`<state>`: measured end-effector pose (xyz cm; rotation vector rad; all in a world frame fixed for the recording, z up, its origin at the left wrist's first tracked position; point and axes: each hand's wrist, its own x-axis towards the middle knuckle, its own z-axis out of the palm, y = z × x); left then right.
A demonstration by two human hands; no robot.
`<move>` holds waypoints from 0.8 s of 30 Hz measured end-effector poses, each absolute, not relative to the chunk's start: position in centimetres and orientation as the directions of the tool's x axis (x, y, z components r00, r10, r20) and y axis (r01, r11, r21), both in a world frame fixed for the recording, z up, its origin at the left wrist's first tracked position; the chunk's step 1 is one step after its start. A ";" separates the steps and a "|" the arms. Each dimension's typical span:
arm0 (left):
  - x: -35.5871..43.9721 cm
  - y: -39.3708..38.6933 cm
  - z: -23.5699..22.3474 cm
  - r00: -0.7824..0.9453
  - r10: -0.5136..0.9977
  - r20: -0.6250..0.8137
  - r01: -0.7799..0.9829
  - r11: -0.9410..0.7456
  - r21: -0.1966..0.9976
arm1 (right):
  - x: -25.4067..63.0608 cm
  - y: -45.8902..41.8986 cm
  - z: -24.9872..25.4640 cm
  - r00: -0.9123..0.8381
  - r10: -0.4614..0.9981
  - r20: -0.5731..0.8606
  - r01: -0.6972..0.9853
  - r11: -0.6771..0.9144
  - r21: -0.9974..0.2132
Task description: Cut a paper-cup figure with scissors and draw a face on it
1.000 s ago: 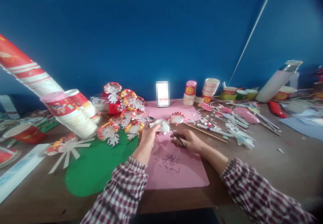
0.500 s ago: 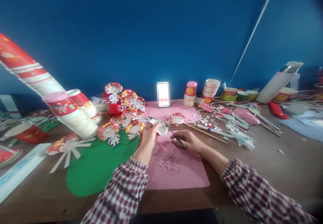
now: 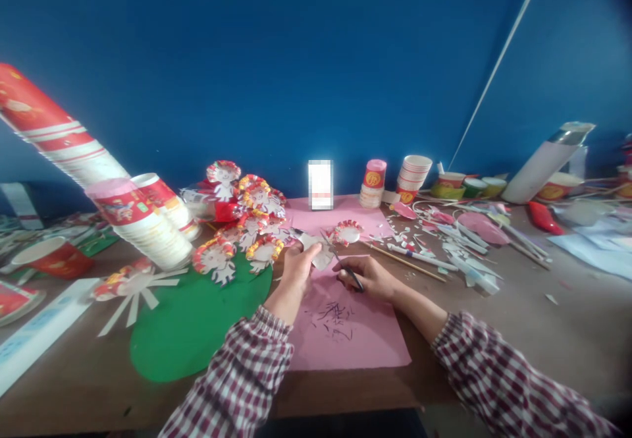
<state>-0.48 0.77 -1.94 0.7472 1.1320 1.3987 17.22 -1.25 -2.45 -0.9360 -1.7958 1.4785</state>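
Pinched in my left hand (image 3: pixel 297 265) is a small piece of white paper (image 3: pixel 323 257), held above the pink sheet (image 3: pixel 365 349). My right hand (image 3: pixel 368 276) grips dark-handled scissors (image 3: pixel 351 273), whose blades reach up to the paper's right edge. Whether the blades are closed on the paper I cannot tell. Dark thin snippets (image 3: pixel 336 316) lie scattered on the pink sheet below my hands. Just beyond the paper sits a cut-out with a red and yellow curled rim (image 3: pixel 346 232).
Several decorated paper figures (image 3: pixel 216 260) lie at the left, partly over a green oval sheet (image 3: pixel 192 332). Stacked paper cups (image 3: pixel 148 227) lean farther left. Paper scraps, a wooden stick (image 3: pixel 407 261) and a white pen (image 3: pixel 422 257) lie at the right. More cups (image 3: pixel 374 184) stand by the blue wall.
The white paper has turned slightly in my left hand, whose thumb has shifted right over it. My right hand and the scissors stay in nearly the same place.
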 end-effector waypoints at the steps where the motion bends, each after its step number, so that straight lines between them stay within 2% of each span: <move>1: -0.5 0.8 -2.0 -0.162 0.973 -0.164 -0.360 0.096 0.928 | 17.2 -1.3 -2.4 -0.553 0.832 0.028 0.134 0.122 -0.984; 15: -0.5 0.5 -1.1 -0.117 0.982 -0.147 -0.398 0.089 0.913 | 17.2 -1.2 -2.6 -0.547 0.836 0.035 0.122 0.121 -0.985; 24: -0.2 0.7 -2.0 -0.140 0.981 -0.136 -0.392 0.071 0.917 | 17.2 -1.3 -2.2 -0.565 0.823 0.054 0.055 0.103 -0.993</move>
